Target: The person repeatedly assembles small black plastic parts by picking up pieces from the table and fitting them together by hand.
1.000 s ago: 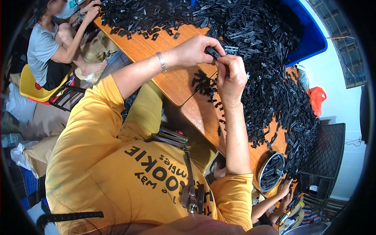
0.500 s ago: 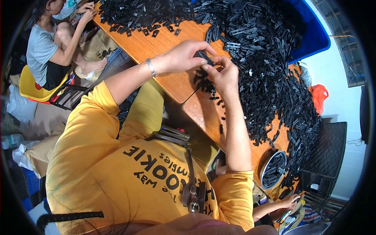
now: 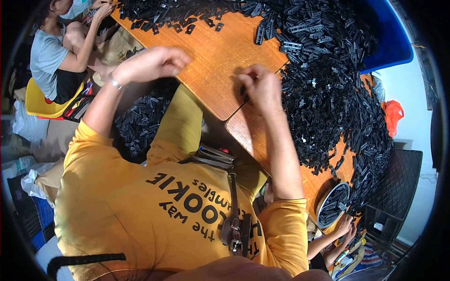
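My left hand (image 3: pixel 152 63) is off the table's near edge, blurred by motion. Its fingers look loosely apart, and nothing shows in them. Below it, beside my leg, lies a heap of black plastic parts (image 3: pixel 140 124). My right hand (image 3: pixel 265 91) is over the table near the seam between two wooden tops (image 3: pixel 220 70). Its fingers are curled together above a few small black pieces (image 3: pixel 243 90), which it mostly covers. What the fingertips pinch, if anything, is too small to tell. To its right spreads a big pile of small black parts (image 3: pixel 314 107).
Longer black parts (image 3: pixel 300 28) are heaped at the back, by a blue bin (image 3: pixel 391 51). A round bowl (image 3: pixel 333 206) of black parts stands at the right. A person sits on a yellow chair (image 3: pixel 40 100) at the left; another person's hands (image 3: pixel 347 227) work at lower right.
My hands have parted. The left has swung left off the table, and the dark elongated part both hands held no longer shows. My right hand has lowered toward the small pieces.
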`<move>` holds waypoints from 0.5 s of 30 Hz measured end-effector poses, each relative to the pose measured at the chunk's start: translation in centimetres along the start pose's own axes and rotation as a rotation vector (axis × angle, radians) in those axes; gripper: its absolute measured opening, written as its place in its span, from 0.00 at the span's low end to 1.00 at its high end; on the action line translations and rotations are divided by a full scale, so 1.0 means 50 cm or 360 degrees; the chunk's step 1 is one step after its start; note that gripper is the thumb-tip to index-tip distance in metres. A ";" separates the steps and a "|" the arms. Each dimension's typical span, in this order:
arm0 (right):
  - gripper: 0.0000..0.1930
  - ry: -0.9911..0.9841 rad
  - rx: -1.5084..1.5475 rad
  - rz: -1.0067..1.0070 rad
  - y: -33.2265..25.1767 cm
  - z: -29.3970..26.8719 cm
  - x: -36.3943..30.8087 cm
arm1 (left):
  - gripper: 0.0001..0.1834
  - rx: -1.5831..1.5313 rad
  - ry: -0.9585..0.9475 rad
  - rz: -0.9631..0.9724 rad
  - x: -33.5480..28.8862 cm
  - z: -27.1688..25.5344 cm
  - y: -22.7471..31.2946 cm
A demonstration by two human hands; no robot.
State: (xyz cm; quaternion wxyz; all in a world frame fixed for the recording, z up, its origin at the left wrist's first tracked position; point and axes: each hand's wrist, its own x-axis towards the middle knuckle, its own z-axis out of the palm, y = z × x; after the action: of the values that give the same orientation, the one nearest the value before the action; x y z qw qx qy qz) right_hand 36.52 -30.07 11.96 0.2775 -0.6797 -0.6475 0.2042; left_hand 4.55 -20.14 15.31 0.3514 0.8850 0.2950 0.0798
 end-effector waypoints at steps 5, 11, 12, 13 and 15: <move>0.10 0.0048 -0.0599 0.0011 0.087 -0.014 0.035 | 0.15 0.0483 0.0503 0.0236 0.255 0.062 0.008; 0.10 -0.0082 -0.0743 0.0091 0.078 0.004 0.086 | 0.15 0.0988 0.0788 0.0617 0.496 0.135 -0.039; 0.10 -0.0101 -0.0784 0.0105 0.081 0.004 0.092 | 0.15 0.0986 0.0787 0.0622 0.511 0.136 -0.042; 0.09 -0.0064 -0.0812 0.0002 0.083 0.000 0.096 | 0.14 0.1072 0.0804 0.0666 0.523 0.135 -0.046; 0.09 -0.0009 -0.0768 -0.0029 0.100 -0.006 0.104 | 0.13 0.1149 0.0853 0.0762 0.537 0.133 -0.040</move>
State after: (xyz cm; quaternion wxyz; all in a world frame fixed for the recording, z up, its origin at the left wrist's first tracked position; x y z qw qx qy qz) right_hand 40.95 -24.97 9.42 0.1069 -0.7198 -0.6845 0.0429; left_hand 27.76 -7.27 7.27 -0.0928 0.9412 0.1725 0.2752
